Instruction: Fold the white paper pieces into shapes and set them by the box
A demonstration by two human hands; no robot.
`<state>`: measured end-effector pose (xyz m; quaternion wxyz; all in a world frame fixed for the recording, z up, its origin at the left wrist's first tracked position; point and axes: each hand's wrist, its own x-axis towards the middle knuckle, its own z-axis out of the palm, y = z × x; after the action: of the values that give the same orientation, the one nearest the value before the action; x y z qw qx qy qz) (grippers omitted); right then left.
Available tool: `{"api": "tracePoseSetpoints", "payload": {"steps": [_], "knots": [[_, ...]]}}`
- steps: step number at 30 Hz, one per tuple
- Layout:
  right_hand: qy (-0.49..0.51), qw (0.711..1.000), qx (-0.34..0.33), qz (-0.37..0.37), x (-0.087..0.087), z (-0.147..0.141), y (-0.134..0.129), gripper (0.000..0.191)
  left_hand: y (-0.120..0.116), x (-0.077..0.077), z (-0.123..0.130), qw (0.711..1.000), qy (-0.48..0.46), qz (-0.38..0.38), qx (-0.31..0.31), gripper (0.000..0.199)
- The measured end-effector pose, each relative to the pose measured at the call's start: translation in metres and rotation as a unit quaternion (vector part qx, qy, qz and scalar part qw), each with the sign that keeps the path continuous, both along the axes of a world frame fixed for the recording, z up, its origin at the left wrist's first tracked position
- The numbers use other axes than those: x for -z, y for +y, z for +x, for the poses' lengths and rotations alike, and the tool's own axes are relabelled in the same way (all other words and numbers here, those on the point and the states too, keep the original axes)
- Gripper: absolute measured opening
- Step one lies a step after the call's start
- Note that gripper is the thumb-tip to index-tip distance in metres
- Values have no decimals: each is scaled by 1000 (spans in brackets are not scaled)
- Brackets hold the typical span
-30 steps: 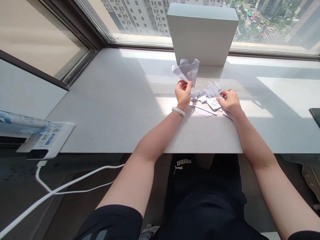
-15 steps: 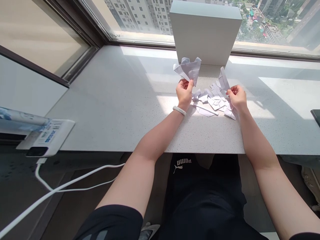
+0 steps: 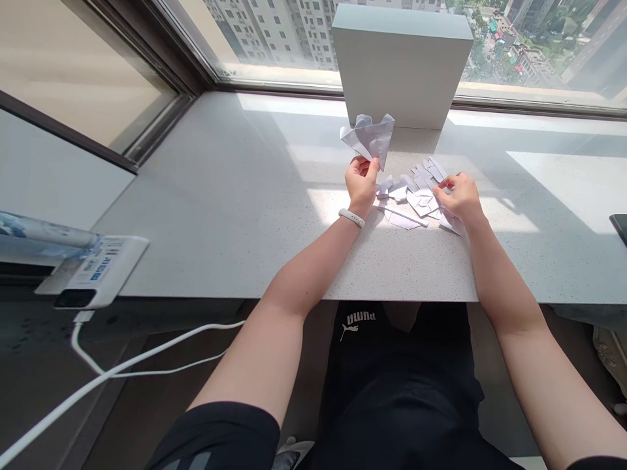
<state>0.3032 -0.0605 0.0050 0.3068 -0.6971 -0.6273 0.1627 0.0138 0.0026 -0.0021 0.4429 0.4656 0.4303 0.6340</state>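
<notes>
Left hand [image 3: 361, 185] sits at the left edge of the pile, with fingers and thumb pressed together on the lower tip of a folded, crumpled white paper sheet [image 3: 368, 139]. The sheet sticks up above the hand, just in front of the block. Right hand [image 3: 459, 198] is low over the right side of the pile, fingers bunched and tips down among the scraps. Can't tell if it's pinching one.

Pile of angular cut white paper scraps [image 3: 416, 202] lies overlapping between the hands, centre-right of frame, on a speckled pale-grey stone window sill [image 3: 235, 196]. Thin white paper strip [image 3: 402, 217] lies at the pile's near edge, just beside the left wrist. White band [image 3: 351, 218] is on that wrist.

Tall white rectangular block [image 3: 401, 65] stands on the sill against the glass, top centre. Lower left: white power bank with a blue label [image 3: 100, 271] at the sill's near edge, white cable [image 3: 147, 349] trailing down from it. Dark phone-like slab [image 3: 620, 227] sits at the right frame edge. Black shorts with a white PUMA logo [image 3: 357, 320] show below the sill.
</notes>
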Motion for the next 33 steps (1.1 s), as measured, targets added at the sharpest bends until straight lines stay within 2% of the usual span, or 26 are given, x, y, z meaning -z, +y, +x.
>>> {"api": "tracePoseSetpoints", "payload": {"steps": [4, 9, 13, 17, 20, 22, 24, 26, 29, 33], "knots": [[19, 999, -5, -43, 0, -7, -2, 27, 0, 1, 0, 1000, 3, -1, 1, 51], [68, 996, -3, -53, -3, -11, -6, 23, -2, -3, 0, 1000, -4, -8, 7, 44], [97, 995, 23, -26, -2, -5, -6, 22, -2, -5, 1, 1000, -13, -9, 10, 42], [21, 998, 50, 33, -3, -6, -6, 28, -1, -3, 2, 1000, -15, -9, 9, 43], [-37, 997, -18, 64, -4, -23, -10, 32, 0, 0, 2, 1000, -10, -7, 8, 43], [-55, 993, -97, 49, -3, -39, -14, 32, 0, -1, 3, 1000, -8, -5, 7, 42], [-67, 986, -147, 34, -1, -52, -16, 30, -1, -2, 3, 1000, -9, -5, 6, 42], [-75, 985, -151, 28, 2, -60, -17, 24, -3, -4, 3, 1000, -11, -7, 6, 43], [-80, 989, -118, 23, 5, -60, -14, 21, -3, -5, 5, 1000, -11, -8, 11, 43], [-45, 995, -93, 1, 7, -57, -5, 35, 0, 2, 6, 1000, -8, -4, 14, 48]]}}
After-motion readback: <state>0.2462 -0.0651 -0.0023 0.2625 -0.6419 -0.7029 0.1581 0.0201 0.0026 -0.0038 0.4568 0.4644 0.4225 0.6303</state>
